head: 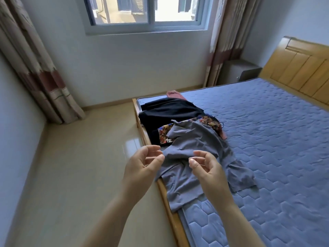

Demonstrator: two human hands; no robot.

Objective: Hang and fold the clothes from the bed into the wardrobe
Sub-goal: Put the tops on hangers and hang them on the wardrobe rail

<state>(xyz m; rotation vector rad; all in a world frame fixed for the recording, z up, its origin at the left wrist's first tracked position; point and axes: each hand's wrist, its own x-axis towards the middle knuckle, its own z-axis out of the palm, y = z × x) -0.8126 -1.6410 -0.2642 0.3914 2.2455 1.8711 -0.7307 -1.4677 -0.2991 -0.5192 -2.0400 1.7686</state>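
Item: grey garment (192, 143), at the near edge of the bed (267, 139); pick-up step, not yet gripped.
Left hand (142, 164) and right hand (204, 168) hover just above it, fingers (154, 148) loosely curled, holding nothing. The next move probably calls for pinching two edges and lifting it clear of the black garment (169, 111).

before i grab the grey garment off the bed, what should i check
1. Left hand free: ok, loosely curled, holds nothing.
2. Right hand free: ok, holds nothing.
3. Grey garment uncovered: ok, it lies on top of the pile.
4. Clear of other clothes: not ok, it lies over the patterned garment.
5. Fully on the mattress: not ok, one edge laps over the wooden bed frame.
6. Wardrobe and hanger ready: cannot tell, neither is in view.
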